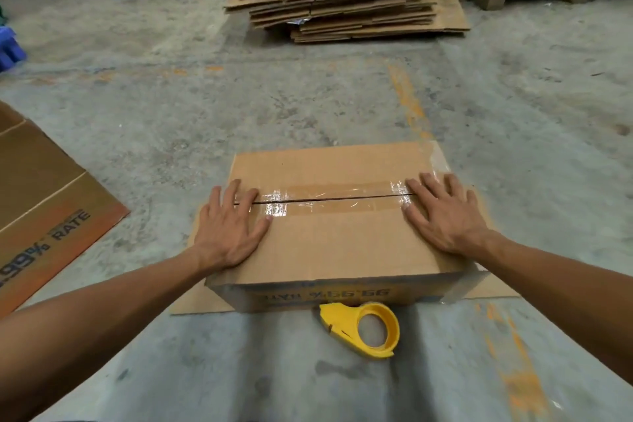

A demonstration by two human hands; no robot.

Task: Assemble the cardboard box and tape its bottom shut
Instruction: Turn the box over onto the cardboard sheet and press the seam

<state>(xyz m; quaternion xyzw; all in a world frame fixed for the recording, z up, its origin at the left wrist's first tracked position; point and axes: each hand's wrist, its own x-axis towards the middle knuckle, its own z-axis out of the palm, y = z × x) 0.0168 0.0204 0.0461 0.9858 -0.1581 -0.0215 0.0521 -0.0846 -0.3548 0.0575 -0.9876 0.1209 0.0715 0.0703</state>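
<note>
My 2 hands apart, left hand (230,228) and right hand (442,211) flat on the taped box (337,243) at opposite edges, box on floor, tape dispenser (361,327) just beside its near edge, bare concrete (308,96) beyond.

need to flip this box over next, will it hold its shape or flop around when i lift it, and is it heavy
The cardboard box will probably hold its shape: clear tape bridges the flap seam, and both flat hands, left hand and right hand, rest on it without denting it. It is likely light if empty, though its inside is hidden. Loose flaps spread on the floor may swing.
</note>
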